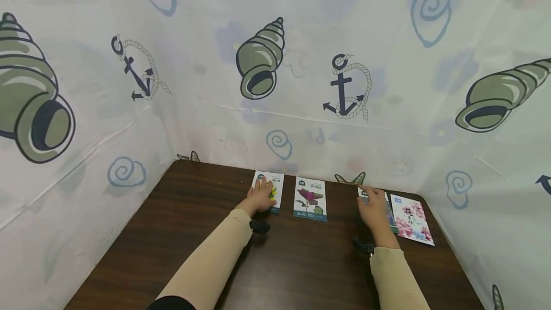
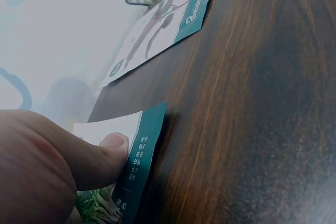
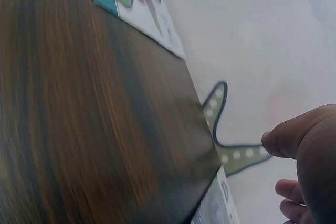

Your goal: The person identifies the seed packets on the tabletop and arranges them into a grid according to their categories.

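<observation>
At the far side of the table, my left hand rests on a white seed packet with a yellow flower, fingers spread. Its thumb lies flat over the packet's front near the green band. To the right is a seed packet with a purple-leaved plant, with neither hand on it. My right hand reaches over another seed packet, covering most of it. In the right wrist view its thumb and fingers are apart, and only a corner of that packet shows below.
A pink blossom packet lies at the table's right end, beside the packet under the right hand. The dark wooden table meets a white fabric wall printed with shells and anchors, directly behind the packets. Fabric also hangs at both sides.
</observation>
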The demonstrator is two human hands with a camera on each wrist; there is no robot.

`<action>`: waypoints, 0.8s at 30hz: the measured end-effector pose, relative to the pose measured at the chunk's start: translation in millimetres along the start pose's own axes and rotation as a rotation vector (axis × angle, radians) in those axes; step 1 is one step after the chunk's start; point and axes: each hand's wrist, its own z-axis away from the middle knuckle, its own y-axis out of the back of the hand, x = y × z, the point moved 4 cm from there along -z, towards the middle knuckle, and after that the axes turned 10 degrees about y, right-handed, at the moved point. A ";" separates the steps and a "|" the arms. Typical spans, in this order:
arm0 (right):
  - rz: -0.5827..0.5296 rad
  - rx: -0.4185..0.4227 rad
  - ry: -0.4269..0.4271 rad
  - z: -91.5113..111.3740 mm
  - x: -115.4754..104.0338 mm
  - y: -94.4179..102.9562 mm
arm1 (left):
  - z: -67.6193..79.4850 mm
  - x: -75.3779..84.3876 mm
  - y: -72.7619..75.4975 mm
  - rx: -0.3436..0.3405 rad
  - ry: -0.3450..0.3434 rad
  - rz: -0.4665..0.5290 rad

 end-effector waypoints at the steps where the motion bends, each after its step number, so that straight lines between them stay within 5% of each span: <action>1: 0.009 0.007 -0.004 1.1 3.1 2.4 | 0.0 -0.2 -0.7 -0.001 0.001 -0.002; 10: 0.079 -0.023 -0.037 13.6 22.9 11.3 | 7.8 1.3 -1.0 -0.018 0.004 0.023; 17: 0.079 -0.157 -0.092 25.8 35.7 -5.7 | 11.5 2.3 1.3 -0.027 0.005 0.016; 24: 0.044 -0.151 -0.115 27.5 37.5 -10.1 | 11.1 1.8 3.0 -0.026 0.007 0.015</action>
